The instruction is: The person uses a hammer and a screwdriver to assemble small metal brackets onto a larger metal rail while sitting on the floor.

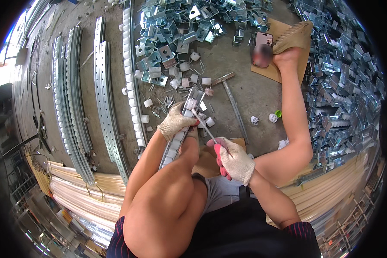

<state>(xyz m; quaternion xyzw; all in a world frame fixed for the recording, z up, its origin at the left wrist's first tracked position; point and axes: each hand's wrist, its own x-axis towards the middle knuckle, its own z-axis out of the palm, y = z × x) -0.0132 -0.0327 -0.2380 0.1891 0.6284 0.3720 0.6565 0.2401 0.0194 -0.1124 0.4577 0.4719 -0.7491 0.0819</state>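
Observation:
My left hand (174,121), in a white knit glove, is closed around a metal roller track (168,153) lined with white rollers, near its far end. The track slants up from beside my bent left leg. A pale roller (191,104) sits between the rails at that end. My right hand (234,160), in a white glove with a red palm, grips a thin rod-like tool (205,125). The tool's tip reaches the track beside that roller; I cannot tell its exact kind. Loose white rollers (184,66) and small metal pins (164,103) lie just beyond my left hand.
A hammer (233,101) lies right of the track. Metal brackets (344,86) heap up at right, more (172,26) at the far side. A phone (262,49) rests on cardboard (259,72) by my right foot. Roller tracks (75,99) and perforated rails (103,94) lie at left.

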